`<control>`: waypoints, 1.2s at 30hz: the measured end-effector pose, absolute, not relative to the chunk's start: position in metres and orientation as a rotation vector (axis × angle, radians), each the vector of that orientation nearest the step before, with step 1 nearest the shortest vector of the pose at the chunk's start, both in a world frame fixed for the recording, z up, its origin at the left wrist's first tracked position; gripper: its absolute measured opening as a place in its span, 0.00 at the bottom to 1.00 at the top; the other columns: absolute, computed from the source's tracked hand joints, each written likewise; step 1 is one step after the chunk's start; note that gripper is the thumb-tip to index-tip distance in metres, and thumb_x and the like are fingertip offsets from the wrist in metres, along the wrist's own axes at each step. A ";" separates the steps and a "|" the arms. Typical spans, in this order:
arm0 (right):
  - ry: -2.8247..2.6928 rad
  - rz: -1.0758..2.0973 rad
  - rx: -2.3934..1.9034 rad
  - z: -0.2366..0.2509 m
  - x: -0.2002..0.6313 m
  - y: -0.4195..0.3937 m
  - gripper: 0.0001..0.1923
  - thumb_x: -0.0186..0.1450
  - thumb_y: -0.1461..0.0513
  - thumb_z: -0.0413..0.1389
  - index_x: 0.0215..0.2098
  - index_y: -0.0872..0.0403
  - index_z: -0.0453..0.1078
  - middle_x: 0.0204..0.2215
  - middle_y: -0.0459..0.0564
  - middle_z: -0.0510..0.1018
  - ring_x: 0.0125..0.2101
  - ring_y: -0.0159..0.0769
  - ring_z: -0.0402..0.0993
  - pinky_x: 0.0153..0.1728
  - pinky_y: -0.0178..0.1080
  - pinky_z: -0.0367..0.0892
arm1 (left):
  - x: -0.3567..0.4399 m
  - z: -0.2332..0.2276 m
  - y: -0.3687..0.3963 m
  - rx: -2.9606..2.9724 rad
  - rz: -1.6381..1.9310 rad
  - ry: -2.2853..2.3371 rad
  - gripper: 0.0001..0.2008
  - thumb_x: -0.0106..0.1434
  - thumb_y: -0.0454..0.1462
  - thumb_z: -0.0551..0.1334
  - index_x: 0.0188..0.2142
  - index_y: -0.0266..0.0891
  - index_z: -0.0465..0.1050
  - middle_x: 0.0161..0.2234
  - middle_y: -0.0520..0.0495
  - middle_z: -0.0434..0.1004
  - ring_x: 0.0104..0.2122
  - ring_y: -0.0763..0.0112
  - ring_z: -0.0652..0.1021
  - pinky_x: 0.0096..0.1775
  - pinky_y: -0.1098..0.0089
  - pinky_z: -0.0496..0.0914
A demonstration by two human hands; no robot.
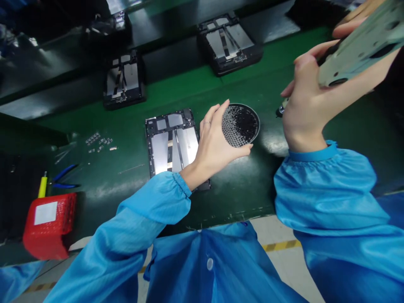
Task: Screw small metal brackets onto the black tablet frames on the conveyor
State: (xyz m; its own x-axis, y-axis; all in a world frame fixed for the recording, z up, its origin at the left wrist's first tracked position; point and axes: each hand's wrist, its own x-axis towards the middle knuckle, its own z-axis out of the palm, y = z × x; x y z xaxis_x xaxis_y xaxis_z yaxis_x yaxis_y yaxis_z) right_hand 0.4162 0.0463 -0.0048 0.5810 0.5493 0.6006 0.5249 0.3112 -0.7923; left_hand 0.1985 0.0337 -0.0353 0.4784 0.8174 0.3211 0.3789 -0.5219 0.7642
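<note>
My left hand (217,141) curves around a round dish (232,126) with a dimpled grid, its fingers and thumb at the rim. Small dark pieces, probably screws, cover much of the dish's right side. Just left of it, partly under my left forearm, lies an opened tablet (159,147) with silvery battery panels and ribbon cables showing. At the upper right, my right hand (306,97) is wrapped around a pale green handheld tool (356,59) with recessed holes in its casing. A small dark metal tip (280,111) pokes out below that hand. The tool's far end is cut off by the frame.
More opened devices (232,42) (124,80) stand in stacks at the back of the green bench (176,90). Left are small metal parts (99,141), blue-handled pliers (65,179), a yellow-handled tool (43,185) and a red bubble-wrap pouch (49,223). The bench's front edge is near my body.
</note>
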 end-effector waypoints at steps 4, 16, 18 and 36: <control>-1.206 -0.146 -1.026 -0.006 0.416 0.056 0.24 0.79 0.50 0.63 0.63 0.52 0.63 0.57 0.46 0.72 0.46 0.21 0.80 0.27 0.24 0.71 | 0.199 -0.039 0.035 2.070 0.963 1.048 0.63 0.62 0.44 0.81 0.84 0.54 0.40 0.83 0.35 0.54 0.84 0.34 0.56 0.82 0.36 0.54; -1.232 -0.064 -0.889 -0.014 0.418 0.058 0.16 0.77 0.62 0.63 0.60 0.55 0.66 0.57 0.47 0.73 0.47 0.22 0.81 0.27 0.24 0.72 | 0.204 -0.033 0.028 2.035 1.026 1.084 0.66 0.70 0.42 0.78 0.85 0.63 0.26 0.84 0.38 0.51 0.86 0.34 0.53 0.82 0.29 0.54; -1.241 -0.062 -0.866 -0.015 0.418 0.058 0.16 0.77 0.62 0.64 0.60 0.55 0.67 0.57 0.47 0.73 0.48 0.22 0.81 0.27 0.23 0.72 | 0.204 -0.033 0.028 2.059 1.034 1.088 0.66 0.71 0.42 0.78 0.85 0.62 0.26 0.83 0.37 0.52 0.86 0.35 0.54 0.82 0.29 0.54; -1.276 -0.086 -0.868 -0.014 0.413 0.058 0.15 0.78 0.59 0.65 0.59 0.52 0.68 0.55 0.45 0.73 0.47 0.23 0.82 0.28 0.21 0.74 | 0.206 -0.045 0.038 2.113 1.178 0.936 0.64 0.74 0.47 0.75 0.86 0.61 0.23 0.85 0.39 0.48 0.86 0.36 0.51 0.85 0.32 0.51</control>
